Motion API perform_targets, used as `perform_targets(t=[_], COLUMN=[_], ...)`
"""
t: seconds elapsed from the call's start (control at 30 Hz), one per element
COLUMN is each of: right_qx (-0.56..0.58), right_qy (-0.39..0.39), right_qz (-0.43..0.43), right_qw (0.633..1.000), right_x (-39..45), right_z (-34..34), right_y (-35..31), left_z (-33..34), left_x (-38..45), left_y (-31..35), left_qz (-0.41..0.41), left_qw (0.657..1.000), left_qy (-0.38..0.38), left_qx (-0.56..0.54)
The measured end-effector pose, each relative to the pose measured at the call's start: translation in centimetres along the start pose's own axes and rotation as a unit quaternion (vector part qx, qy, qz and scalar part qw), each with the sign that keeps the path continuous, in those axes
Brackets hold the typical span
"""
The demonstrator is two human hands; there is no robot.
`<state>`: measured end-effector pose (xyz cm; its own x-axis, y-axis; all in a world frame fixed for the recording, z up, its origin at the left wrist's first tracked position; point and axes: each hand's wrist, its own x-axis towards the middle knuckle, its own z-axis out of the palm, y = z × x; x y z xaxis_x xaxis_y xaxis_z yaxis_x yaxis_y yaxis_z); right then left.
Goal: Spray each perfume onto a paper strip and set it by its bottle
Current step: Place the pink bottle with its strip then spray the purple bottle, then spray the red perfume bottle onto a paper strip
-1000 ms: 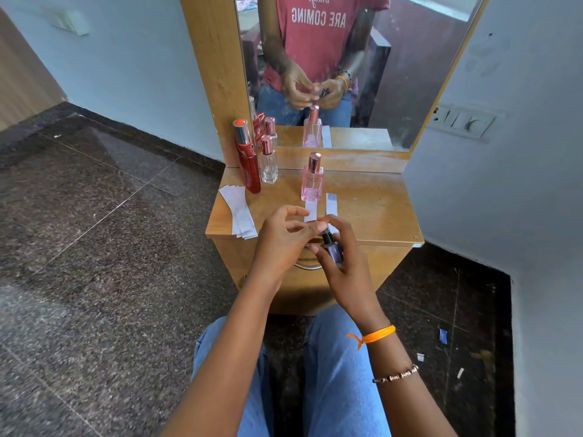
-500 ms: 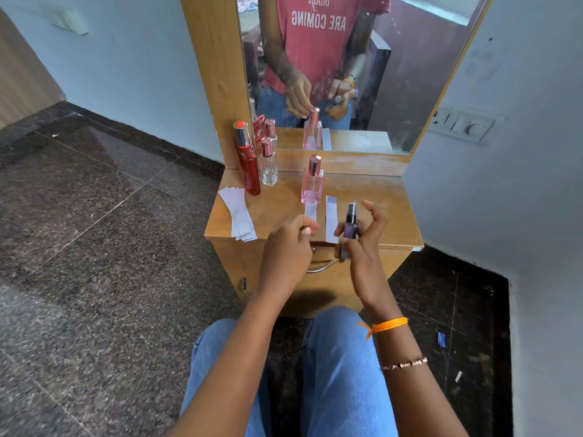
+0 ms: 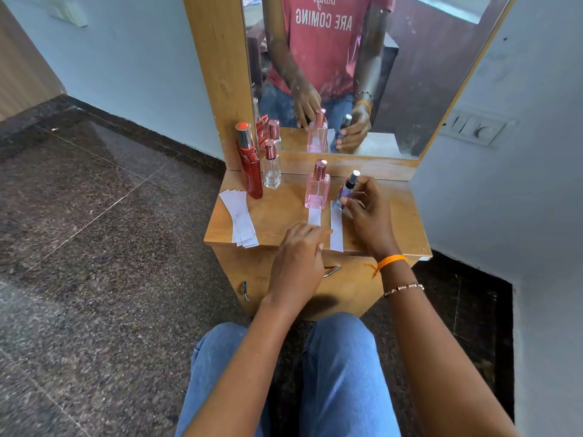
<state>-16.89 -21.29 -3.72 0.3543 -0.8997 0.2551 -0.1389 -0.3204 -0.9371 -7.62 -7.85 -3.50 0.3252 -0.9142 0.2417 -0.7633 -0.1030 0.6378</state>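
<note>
My right hand [image 3: 367, 212] grips a small purple perfume bottle [image 3: 348, 190] with a dark cap, holding it upright on the wooden tabletop [image 3: 284, 212] at the far end of a white paper strip [image 3: 336, 230]. A pink bottle [image 3: 317, 188] stands just left, with its own short strip [image 3: 314, 217] in front. My left hand [image 3: 299, 257] rests at the table's front edge, fingers loosely curled, touching the strips' near ends; I cannot tell whether it holds anything. A tall red bottle [image 3: 250, 164] and a clear bottle [image 3: 272, 167] stand at the back left.
A stack of spare paper strips [image 3: 239, 219] lies at the table's left front. A mirror [image 3: 362, 67] rises behind the table and reflects the bottles and hands. A wall with a switch plate [image 3: 473, 129] is close on the right. My knees sit below the table.
My right hand carried the purple bottle from in front of the table forward onto the tabletop beside the pink bottle. My left hand let go of it and dropped to the front edge.
</note>
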Motion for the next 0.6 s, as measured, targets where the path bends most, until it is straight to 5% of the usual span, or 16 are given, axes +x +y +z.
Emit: perform_targets(t=[0.37,0.53,0.6], right_qx=[-0.04,-0.051,-0.055], right_qy=[-0.012,0.158,0.134], right_qz=[-0.013,-0.111,-0.165], right_qw=[0.999,0.98,0.976], right_x=[0.6,-2.0,-3.5], right_z=[0.5,1.5,3.0], right_y=[0.8,-1.1,-2.1], left_z=[-0.4,-1.9,-2.9], left_x=[0.2,-0.2,-0.3], left_y=[-0.9,-2.1,-3.4], left_qz=[-0.023,-0.046,-0.081], left_qw=[0.999,0.994,0.985], left_qy=[0.012,0.099,0.153], left_qx=[-0.025,-0.025,-0.009])
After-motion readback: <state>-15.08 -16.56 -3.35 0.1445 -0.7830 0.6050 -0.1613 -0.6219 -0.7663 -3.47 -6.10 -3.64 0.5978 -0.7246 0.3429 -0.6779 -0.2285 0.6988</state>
